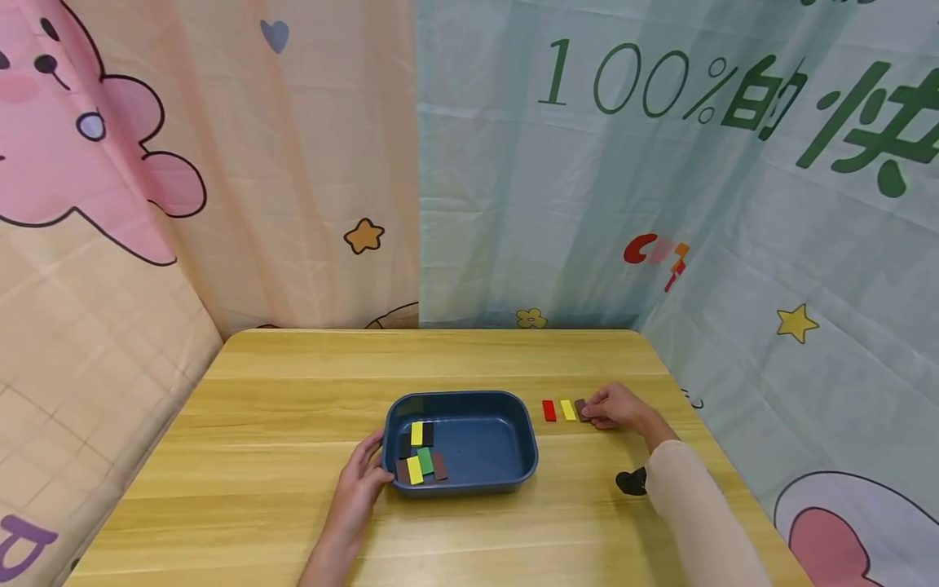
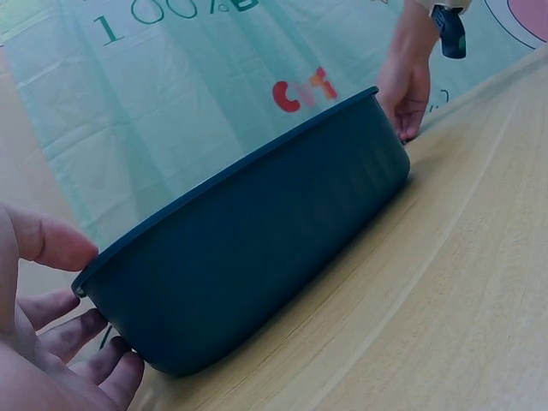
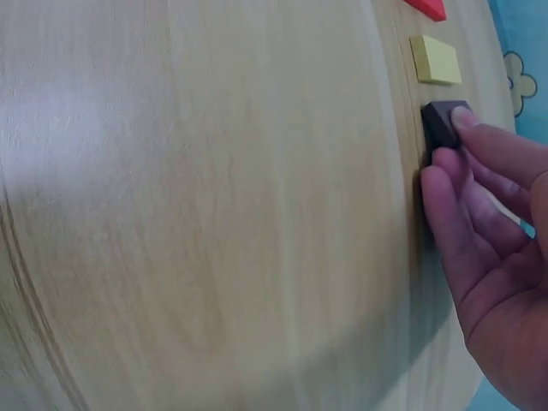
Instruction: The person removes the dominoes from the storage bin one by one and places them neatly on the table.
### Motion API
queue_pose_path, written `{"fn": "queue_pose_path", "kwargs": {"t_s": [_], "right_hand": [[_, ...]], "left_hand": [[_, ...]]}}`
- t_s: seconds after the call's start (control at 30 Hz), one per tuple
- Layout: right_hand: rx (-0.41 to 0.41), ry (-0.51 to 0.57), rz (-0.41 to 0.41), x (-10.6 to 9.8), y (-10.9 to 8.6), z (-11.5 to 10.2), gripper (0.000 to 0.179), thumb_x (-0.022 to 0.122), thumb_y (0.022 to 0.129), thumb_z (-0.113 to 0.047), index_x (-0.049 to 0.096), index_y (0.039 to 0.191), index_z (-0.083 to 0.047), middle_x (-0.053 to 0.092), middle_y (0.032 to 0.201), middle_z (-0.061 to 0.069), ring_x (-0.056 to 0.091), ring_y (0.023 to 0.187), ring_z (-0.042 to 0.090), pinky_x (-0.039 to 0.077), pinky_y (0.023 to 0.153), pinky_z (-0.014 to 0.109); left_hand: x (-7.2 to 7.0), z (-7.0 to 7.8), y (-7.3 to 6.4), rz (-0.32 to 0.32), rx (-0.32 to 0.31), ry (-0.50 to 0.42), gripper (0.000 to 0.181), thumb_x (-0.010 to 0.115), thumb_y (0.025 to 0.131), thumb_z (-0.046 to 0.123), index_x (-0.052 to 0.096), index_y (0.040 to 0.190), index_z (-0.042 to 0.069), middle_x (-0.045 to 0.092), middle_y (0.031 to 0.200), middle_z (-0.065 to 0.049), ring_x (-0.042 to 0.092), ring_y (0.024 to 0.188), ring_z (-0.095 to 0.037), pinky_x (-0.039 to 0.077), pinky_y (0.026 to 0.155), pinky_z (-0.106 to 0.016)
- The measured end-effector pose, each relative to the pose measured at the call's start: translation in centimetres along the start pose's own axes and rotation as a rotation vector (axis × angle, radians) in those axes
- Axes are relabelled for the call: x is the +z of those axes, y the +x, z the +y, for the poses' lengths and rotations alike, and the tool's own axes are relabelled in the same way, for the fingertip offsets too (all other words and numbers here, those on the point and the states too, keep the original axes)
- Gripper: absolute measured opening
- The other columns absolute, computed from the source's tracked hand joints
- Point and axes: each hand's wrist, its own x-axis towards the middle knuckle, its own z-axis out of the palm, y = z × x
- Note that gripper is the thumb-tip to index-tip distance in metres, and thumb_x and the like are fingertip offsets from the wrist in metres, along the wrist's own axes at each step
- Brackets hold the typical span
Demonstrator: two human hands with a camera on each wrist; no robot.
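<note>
My right hand [image 1: 619, 407] pinches a small dark brown block [image 1: 582, 409] on the tabletop. In the right wrist view the thumb lies on top of this block [image 3: 440, 125], which looks tilted. Left of it a yellow block [image 1: 568, 410] and a red block [image 1: 548, 410] lie in a row. A dark blue plastic bin [image 1: 469, 488] stands at the middle of the table. My left hand [image 1: 357, 479] holds the bin's left end, thumb at the rim, fingers against the outer wall in the left wrist view. Several yellow, black, brown and green blocks [image 1: 425, 461] lie in the bin's left part.
The wooden table [image 1: 293, 367] reaches back to a printed curtain [image 1: 513, 204], which also hangs along both sides. A small black object [image 1: 631, 482] shows by my right forearm; its kind cannot be made out.
</note>
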Motion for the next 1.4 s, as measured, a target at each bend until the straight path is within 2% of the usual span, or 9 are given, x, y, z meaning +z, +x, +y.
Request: {"fn": "queue_pose_path", "kwargs": {"t_s": [0.1, 0.27, 0.53, 0.67, 0.97, 1.07, 1.23, 1.3, 1.4], "right_hand": [[-0.006, -0.078, 0.013, 0.0, 0.1, -0.2, 0.016, 0.071, 0.096, -0.004, 0.069, 0.103, 0.010, 0.069, 0.086, 0.012, 0.064, 0.071, 0.017, 0.059, 0.067, 0.030], [0.037, -0.160, 0.074, 0.0, 0.6, -0.1, 0.013, 0.075, 0.092, -0.005, 0.073, 0.096, 0.007, 0.068, 0.082, 0.011, 0.064, 0.067, 0.016, 0.059, 0.065, 0.030], [0.028, -0.210, 0.115, 0.4, 0.9, 0.2, 0.011, 0.079, 0.088, -0.006, 0.076, 0.089, 0.004, 0.068, 0.075, 0.009, 0.065, 0.061, 0.015, 0.059, 0.062, 0.030], [0.036, -0.204, 0.124, 0.5, 0.7, 0.2, 0.010, 0.079, 0.088, -0.007, 0.076, 0.088, 0.003, 0.067, 0.077, 0.008, 0.063, 0.063, 0.015, 0.058, 0.063, 0.029], [-0.009, -0.234, 0.104, -0.4, 0.4, -0.1, 0.015, 0.079, 0.089, -0.011, 0.077, 0.094, 0.003, 0.069, 0.080, 0.007, 0.065, 0.069, 0.017, 0.058, 0.065, 0.031], [-0.067, -0.266, 0.078, -0.7, 0.3, -0.5, 0.015, 0.078, 0.090, -0.012, 0.078, 0.093, 0.003, 0.068, 0.078, 0.006, 0.063, 0.068, 0.018, 0.056, 0.063, 0.031], [-0.119, -0.210, 0.023, -0.5, 0.3, -1.6, 0.017, 0.075, 0.092, -0.011, 0.077, 0.099, 0.005, 0.071, 0.085, 0.007, 0.063, 0.075, 0.020, 0.057, 0.070, 0.035], [-0.099, -0.173, 0.010, -0.2, 0.4, -1.9, 0.020, 0.076, 0.092, -0.010, 0.075, 0.104, 0.006, 0.073, 0.091, 0.008, 0.065, 0.080, 0.019, 0.058, 0.076, 0.037], [-0.107, -0.178, -0.006, 0.2, 0.3, -2.3, 0.026, 0.075, 0.093, -0.009, 0.072, 0.110, 0.010, 0.073, 0.095, 0.009, 0.067, 0.082, 0.020, 0.059, 0.078, 0.039]], "left_hand": [[0.0, 0.0, 0.1, -0.009, 0.001, -0.004, 0.071, 0.050, 0.091, -0.010, 0.032, 0.159, 0.000, 0.030, 0.163, -0.021, 0.036, 0.144, -0.038, 0.045, 0.098, -0.026], [0.0, -0.1, 0.1, -0.019, 0.010, -0.006, 0.072, 0.051, 0.090, -0.010, 0.031, 0.159, 0.000, 0.029, 0.164, -0.022, 0.034, 0.146, -0.039, 0.045, 0.098, -0.025], [-0.3, -0.2, -0.2, -0.002, -0.006, 0.000, 0.072, 0.050, 0.090, -0.010, 0.032, 0.159, 0.000, 0.030, 0.163, -0.021, 0.035, 0.144, -0.038, 0.046, 0.093, -0.021], [-0.2, 0.0, -0.3, -0.013, -0.018, 0.009, 0.072, 0.050, 0.090, -0.009, 0.031, 0.159, 0.001, 0.029, 0.164, -0.021, 0.034, 0.145, -0.038, 0.046, 0.098, -0.023], [0.0, -0.2, -0.2, -0.015, -0.022, 0.008, 0.072, 0.051, 0.091, -0.009, 0.031, 0.160, 0.001, 0.030, 0.164, -0.020, 0.035, 0.145, -0.038, 0.045, 0.100, -0.027], [0.0, -0.1, -0.2, -0.020, -0.015, 0.011, 0.072, 0.050, 0.091, -0.009, 0.030, 0.159, 0.000, 0.030, 0.164, -0.022, 0.035, 0.145, -0.038, 0.045, 0.099, -0.026], [-0.2, 0.1, -0.2, -0.015, -0.011, 0.017, 0.070, 0.049, 0.092, -0.008, 0.030, 0.159, 0.000, 0.029, 0.164, -0.021, 0.034, 0.146, -0.038, 0.045, 0.098, -0.023], [-0.2, 0.1, -0.2, -0.015, -0.021, 0.017, 0.071, 0.050, 0.092, -0.008, 0.030, 0.160, 0.001, 0.029, 0.164, -0.020, 0.033, 0.146, -0.038, 0.045, 0.099, -0.024], [-0.2, 0.2, -0.2, -0.023, -0.028, 0.018, 0.072, 0.050, 0.092, -0.007, 0.029, 0.160, 0.001, 0.028, 0.165, -0.020, 0.032, 0.147, -0.037, 0.044, 0.101, -0.026]]}}
